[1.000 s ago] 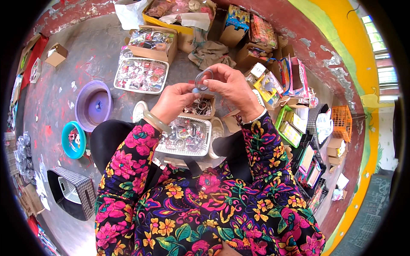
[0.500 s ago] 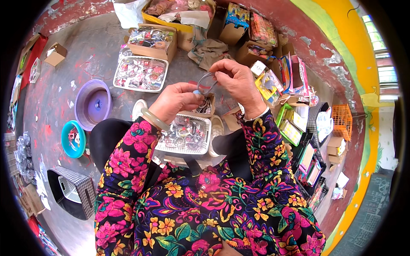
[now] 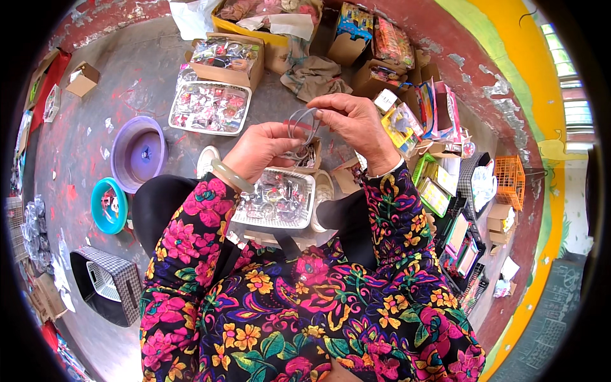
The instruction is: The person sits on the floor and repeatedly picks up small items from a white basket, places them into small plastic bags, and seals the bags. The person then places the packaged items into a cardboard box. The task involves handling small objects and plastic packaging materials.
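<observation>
Between my hands is a thin grey looped band (image 3: 311,132) that looks like an elastic hair tie. My right hand (image 3: 358,125) pinches the top of its loops between thumb and fingertips. The fingers of my left hand (image 3: 258,153) are closed on the loops' left side; a pale bangle circles that wrist. Below my hands, a white plastic basket (image 3: 304,219) of small clear-wrapped items stands between my legs. Just beyond it, partly covered by my hands, is a small cardboard box (image 3: 316,164) with small things inside.
Ahead stand another white basket (image 3: 245,118) of wrapped pieces and a filled cardboard box (image 3: 219,75). A purple basin (image 3: 159,172), a teal basin (image 3: 97,219) and a checked bin (image 3: 130,290) are on the left. Boxes, a green tray (image 3: 420,172) and an orange crate (image 3: 509,181) line the right.
The grey band now shows as wider, more upright loops. A blue bead-like piece seen at my left fingertips is no longer visible. My right hand has shifted slightly left and down.
</observation>
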Motion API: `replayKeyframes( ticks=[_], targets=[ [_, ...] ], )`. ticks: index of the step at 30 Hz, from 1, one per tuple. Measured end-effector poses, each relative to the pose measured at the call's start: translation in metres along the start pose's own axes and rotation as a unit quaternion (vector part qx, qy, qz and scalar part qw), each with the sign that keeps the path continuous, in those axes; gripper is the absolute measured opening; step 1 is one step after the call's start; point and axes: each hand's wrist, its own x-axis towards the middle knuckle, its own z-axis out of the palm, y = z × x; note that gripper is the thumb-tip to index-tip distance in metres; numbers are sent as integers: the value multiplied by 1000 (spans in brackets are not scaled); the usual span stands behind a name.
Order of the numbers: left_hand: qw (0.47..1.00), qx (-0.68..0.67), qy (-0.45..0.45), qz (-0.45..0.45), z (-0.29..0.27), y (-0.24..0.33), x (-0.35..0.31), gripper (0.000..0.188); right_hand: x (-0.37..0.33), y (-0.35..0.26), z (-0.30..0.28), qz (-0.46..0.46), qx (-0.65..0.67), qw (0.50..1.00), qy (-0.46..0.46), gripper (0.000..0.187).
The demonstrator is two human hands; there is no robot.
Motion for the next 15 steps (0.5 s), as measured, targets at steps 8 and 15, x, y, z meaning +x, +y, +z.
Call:
replayKeyframes(
  ticks=[8, 15],
  targets=[
    [998, -51, -35, 26, -5, -7, 4, 28, -2, -6, -3, -5, -32, 999, -8, 27],
    [995, 2, -89, 38, -7, -13, 7, 28, -1, -6, -1, 12, 52, 997, -54, 26]
  ],
)
